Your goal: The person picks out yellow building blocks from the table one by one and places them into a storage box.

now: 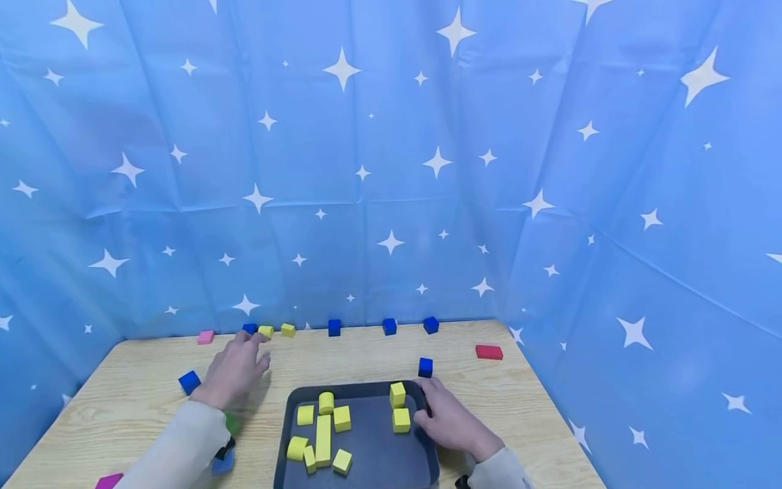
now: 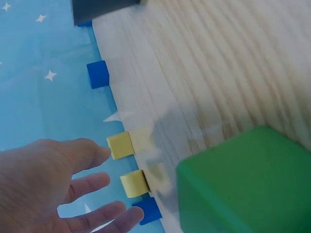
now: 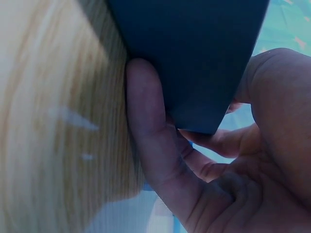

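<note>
My left hand (image 1: 235,367) reaches to the back left of the table, fingers spread and holding nothing. Its fingertips are close to a yellow half-round block (image 1: 265,331), with a yellow cube (image 1: 288,330) to the right and a blue block (image 1: 249,328) partly behind the hand. In the left wrist view the thumb is right by the yellow cube (image 2: 120,145). My right hand (image 1: 449,414) grips the dark grey tray (image 1: 366,445) at its far right corner, thumb over the rim and fingers along the outer wall. Several yellow blocks (image 1: 323,440) lie in the tray.
Blue cubes (image 1: 389,327) line the back edge, and another blue cube (image 1: 425,367) sits just behind the tray. A red block (image 1: 489,352) lies at right, a pink one (image 1: 206,337) at back left. Near the left arm are blue (image 1: 189,382) and green (image 1: 232,424) blocks.
</note>
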The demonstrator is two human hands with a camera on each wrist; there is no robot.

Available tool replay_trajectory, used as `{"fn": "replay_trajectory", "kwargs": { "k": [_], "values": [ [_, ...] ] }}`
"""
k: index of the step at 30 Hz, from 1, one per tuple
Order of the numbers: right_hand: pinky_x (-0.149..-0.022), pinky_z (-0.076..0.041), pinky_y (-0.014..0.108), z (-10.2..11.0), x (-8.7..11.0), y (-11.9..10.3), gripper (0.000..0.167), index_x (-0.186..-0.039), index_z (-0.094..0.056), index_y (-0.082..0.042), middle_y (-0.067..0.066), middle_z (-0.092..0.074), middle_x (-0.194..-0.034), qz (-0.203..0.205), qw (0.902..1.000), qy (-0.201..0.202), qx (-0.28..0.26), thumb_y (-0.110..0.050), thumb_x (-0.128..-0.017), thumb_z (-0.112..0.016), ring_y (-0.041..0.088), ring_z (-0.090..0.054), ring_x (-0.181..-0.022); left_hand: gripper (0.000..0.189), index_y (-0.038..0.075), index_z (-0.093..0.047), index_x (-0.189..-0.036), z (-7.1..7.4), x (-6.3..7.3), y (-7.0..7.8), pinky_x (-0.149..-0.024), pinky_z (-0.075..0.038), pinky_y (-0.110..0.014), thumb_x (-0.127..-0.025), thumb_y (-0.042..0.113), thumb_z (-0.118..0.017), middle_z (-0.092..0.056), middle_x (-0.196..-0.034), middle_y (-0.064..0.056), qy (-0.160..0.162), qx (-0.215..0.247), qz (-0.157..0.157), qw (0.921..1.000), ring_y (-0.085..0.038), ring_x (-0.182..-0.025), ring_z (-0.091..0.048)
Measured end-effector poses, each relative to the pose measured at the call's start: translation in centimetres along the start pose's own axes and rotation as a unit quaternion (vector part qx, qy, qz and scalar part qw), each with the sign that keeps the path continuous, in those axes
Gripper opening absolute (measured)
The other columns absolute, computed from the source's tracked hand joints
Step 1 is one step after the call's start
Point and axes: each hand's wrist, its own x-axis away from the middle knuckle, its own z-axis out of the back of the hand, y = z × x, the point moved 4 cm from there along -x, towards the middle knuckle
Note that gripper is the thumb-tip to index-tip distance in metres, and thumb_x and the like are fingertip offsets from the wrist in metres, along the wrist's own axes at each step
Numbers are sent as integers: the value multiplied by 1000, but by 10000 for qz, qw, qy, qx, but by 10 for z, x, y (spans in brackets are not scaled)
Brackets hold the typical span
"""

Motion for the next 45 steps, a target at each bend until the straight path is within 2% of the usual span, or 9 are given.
{"fn": "replay_trajectory", "kwargs": {
  "k": [7,14,17,22,29,36,39,42,45],
  "values": [
    [-122,-58,65,-1,0,0,64,-170,-49,2,23,-57,-163,2,10000,-7,49,-16,-111,-66,28,-64,-129,56,-9,-56,-159,-7,-10,-9,-109,-60,-80,-113,19,-71,-52,-158,-45,-233,-11,249,9994,-63,-136,-65],
    [-126,-54,69,-3,-1,1,65,-171,-47,3,24,-54,-168,-32,10000,-91,6,-17,-112,-64,30,-63,-134,66,-12,-47,-165,-17,-21,-14,-118,-50,-85,-111,17,-71,-40,-169,-46,-282,185,450,9984,-69,-149,-51],
    [-126,-54,69,-3,0,1,65,-171,-47,3,24,-55,-167,-46,9999,-102,26,-17,-112,-65,30,-63,-134,70,-13,-44,-168,-20,-23,-14,-123,-44,-88,-111,18,-70,-33,-177,-46,-426,280,478,9976,-70,-157,-43],
    [-125,-56,68,-3,1,1,66,-172,-47,3,24,-56,-166,-43,10000,-76,45,-17,-112,-65,29,-63,-133,73,-15,-42,-169,-21,-24,-15,-125,-41,-88,-110,20,-69,-32,-179,-45,-638,201,357,9971,-71,-159,-41],
    [-125,-55,68,-3,-1,2,65,-171,-48,2,23,-55,-166,-38,10000,-57,23,-17,-111,-65,29,-63,-133,72,-8,-43,-172,-16,-25,-14,-121,-49,-84,-112,19,-71,-42,-167,-43,-503,302,241,9980,-64,-149,-51],
    [-124,-56,68,-3,0,1,64,-171,-48,2,22,-57,-163,-60,9999,-98,7,-17,-112,-66,29,-63,-131,76,-9,-39,-174,-24,-26,-17,-130,-38,-84,-112,21,-71,-29,-184,-40,-794,216,135,9965,-71,-164,-37],
    [-123,-57,66,-3,0,-1,63,-171,-49,1,21,-58,-161,-50,9999,-112,2,-17,-112,-65,28,-63,-130,74,-9,-42,-173,-28,-26,-21,-129,-42,-83,-112,20,-70,-41,-177,-41,-812,220,133,9964,-68,-160,-45],
    [-123,-57,66,-2,1,-2,63,-171,-49,2,21,-58,-162,-52,9999,-98,-3,-16,-112,-65,28,-63,-130,67,-8,-50,-168,-28,-26,-22,-123,-51,-80,-111,17,-72,-57,-161,-40,-656,213,52,9976,-61,-147,-60],
    [-124,-56,68,-1,1,-2,64,-171,-48,2,23,-56,-164,-89,9999,-66,-16,-16,-112,-65,29,-64,-131,59,-6,-57,-162,-25,-27,-18,-119,-56,-76,-108,12,-75,-67,-149,-34,-561,222,-13,9982,-52,-135,-69]
  ]
}}
